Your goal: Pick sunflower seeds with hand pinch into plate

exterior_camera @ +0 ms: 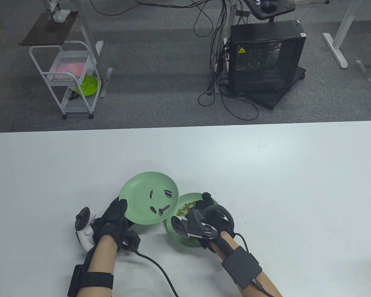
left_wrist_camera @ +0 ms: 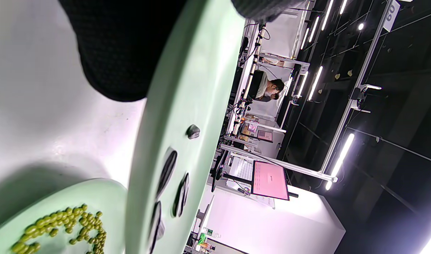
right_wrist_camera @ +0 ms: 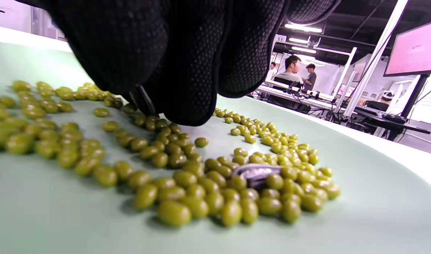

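- The table (exterior_camera: pixel 266 173) has a smooth, pale top with a faint sheen.
- The plate (exterior_camera: pixel 136 188) on it looks like matt green plastic.
- The sunflower seeds (exterior_camera: pixel 167 193) on that plate have dull, striped dark shells.
- The green beans (right_wrist_camera: pixel 187 190), beside that plate, are smooth and slightly glossy.
- The right hand (exterior_camera: pixel 204 213) wears a black knitted cloth glove with a dotted, textured grip.

Beyond the white table (exterior_camera: pixel 266 161), a black computer tower (exterior_camera: pixel 266 58) stands on the grey carpet, a tangle of black cables (exterior_camera: pixel 218 62) hanging just to its left. Farther left of the tower is a white wire trolley (exterior_camera: pixel 66 79) (a bright green bowl (exterior_camera: pixel 87 85) sits on its lower shelf). A pink monitor screen (left_wrist_camera: pixel 270 180) glows across the room.
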`<state>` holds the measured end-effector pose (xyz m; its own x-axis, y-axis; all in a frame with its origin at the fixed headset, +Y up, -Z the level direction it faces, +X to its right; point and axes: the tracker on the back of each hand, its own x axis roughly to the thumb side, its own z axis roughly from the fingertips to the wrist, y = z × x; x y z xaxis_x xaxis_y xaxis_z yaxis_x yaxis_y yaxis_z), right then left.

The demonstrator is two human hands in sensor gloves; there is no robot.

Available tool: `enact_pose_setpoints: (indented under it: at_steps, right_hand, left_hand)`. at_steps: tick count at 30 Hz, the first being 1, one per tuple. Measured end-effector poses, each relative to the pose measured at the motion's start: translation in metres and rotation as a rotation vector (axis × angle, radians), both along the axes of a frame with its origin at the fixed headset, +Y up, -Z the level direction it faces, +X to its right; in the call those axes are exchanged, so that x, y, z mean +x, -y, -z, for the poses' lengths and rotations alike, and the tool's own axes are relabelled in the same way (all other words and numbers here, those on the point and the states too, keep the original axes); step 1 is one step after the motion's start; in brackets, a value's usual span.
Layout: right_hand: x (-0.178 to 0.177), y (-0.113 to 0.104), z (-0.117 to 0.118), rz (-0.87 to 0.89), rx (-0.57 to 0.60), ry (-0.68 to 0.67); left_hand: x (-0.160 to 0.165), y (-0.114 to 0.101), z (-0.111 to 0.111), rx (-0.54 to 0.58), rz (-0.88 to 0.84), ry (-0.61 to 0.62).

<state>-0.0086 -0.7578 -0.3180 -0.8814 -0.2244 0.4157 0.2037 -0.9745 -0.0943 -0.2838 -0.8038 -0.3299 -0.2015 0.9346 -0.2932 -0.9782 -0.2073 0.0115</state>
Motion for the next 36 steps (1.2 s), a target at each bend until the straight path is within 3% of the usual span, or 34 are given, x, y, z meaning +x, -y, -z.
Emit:
enact_pose_setpoints:
  at_steps: [14,36]
  right_hand:
    - [0.007,-0.01,0.0,0.084,0.045,0.02]
    - [0.023,-0.043,-0.003,0.236,0.155,0.046]
  left_hand:
    - [0.003,0.001,0.0,-0.002,0.003,0.008]
    - [0.008,0.003,0.001,-0.009,0.011,0.029]
